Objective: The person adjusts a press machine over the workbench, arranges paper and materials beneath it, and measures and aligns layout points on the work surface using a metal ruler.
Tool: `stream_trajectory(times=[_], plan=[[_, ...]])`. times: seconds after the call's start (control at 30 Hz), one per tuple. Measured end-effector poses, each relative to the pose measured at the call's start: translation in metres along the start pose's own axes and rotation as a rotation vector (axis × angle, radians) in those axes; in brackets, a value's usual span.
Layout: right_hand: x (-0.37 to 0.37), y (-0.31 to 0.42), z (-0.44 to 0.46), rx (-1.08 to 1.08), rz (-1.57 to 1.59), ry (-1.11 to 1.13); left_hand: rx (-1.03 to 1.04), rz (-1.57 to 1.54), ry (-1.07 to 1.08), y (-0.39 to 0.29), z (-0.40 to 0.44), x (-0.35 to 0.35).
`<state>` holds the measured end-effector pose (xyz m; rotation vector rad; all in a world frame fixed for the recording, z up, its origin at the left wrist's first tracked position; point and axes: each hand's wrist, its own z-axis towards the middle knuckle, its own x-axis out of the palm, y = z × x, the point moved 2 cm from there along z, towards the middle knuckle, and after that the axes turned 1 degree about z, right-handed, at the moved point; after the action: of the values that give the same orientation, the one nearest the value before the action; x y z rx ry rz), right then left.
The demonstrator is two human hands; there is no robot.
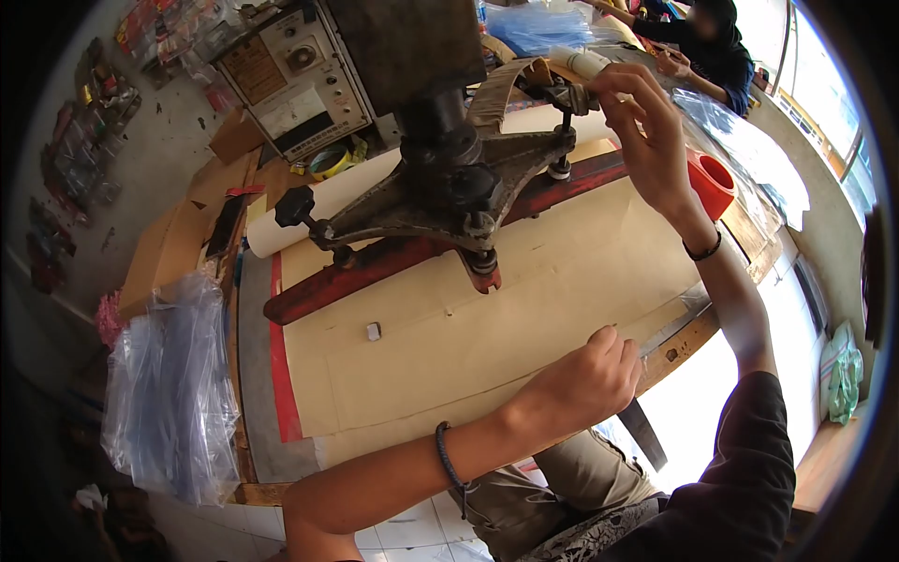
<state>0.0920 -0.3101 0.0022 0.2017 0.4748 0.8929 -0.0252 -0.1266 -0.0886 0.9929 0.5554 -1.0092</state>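
Note:
My right hand [646, 140] is raised at the back right of a press, its fingertips closed on a dark adjusting knob [565, 97] at the end of one arm of the press head [468, 192]. Beneath that head lies a long red metal bar [375, 272], across a tan sheet [524, 290] on the bench. My left hand [595, 370] is curled closed above the sheet's front edge; whatever is inside its fingers is hidden. A small pale block [374, 332] rests on the sheet to the left. Another black knob [294, 206] sticks out on the press head's left arm.
Behind the press stands a control box [295, 75] with dials. Clear plastic sleeves [169, 393] hang over the bench's left end, near a cardboard box [169, 253]. A red tube [712, 183] sits at the right. Another person [707, 51] works at the back right.

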Motion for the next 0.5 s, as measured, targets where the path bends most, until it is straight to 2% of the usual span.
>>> stream_trajectory(times=[0.5], plan=[[0.002, 0.0014, -0.0008, -0.035, 0.022, 0.0, 0.008, 0.031, -0.029, -0.0015, -0.0011, 0.0005]])
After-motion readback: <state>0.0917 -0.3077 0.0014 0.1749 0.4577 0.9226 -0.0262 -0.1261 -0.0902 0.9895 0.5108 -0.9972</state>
